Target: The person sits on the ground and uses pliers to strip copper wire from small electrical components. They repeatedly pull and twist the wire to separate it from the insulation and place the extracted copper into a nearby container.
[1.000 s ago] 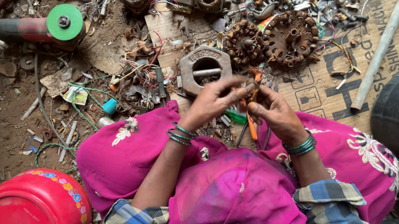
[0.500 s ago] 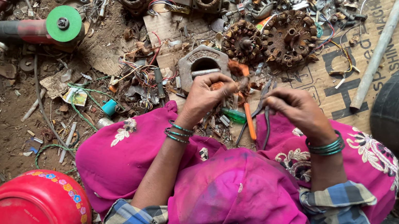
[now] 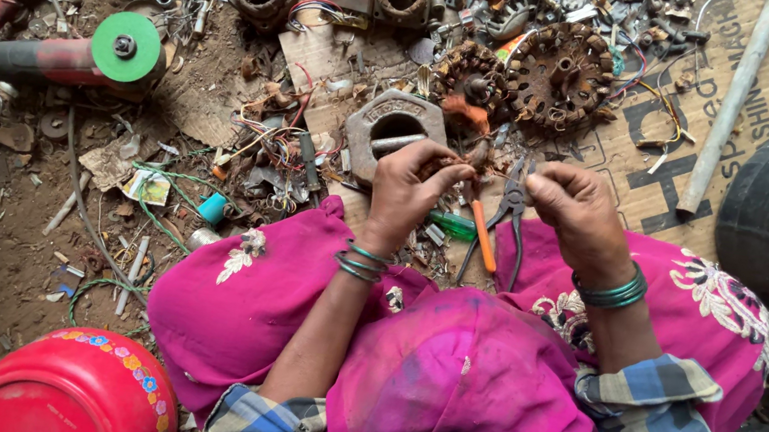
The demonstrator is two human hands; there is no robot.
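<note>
Pliers (image 3: 504,225) with one orange handle hang between the two hands, pinched at the head by the right hand (image 3: 574,208); left hand (image 3: 416,188) is curled around a small rusty part, grey metal housing (image 3: 387,126) just beyond it

Soft daylight; sharp; edges bowed

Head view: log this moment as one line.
left hand: pinching small rusty part | right hand: gripping pliers | nearby: metal housing, angle grinder
</note>
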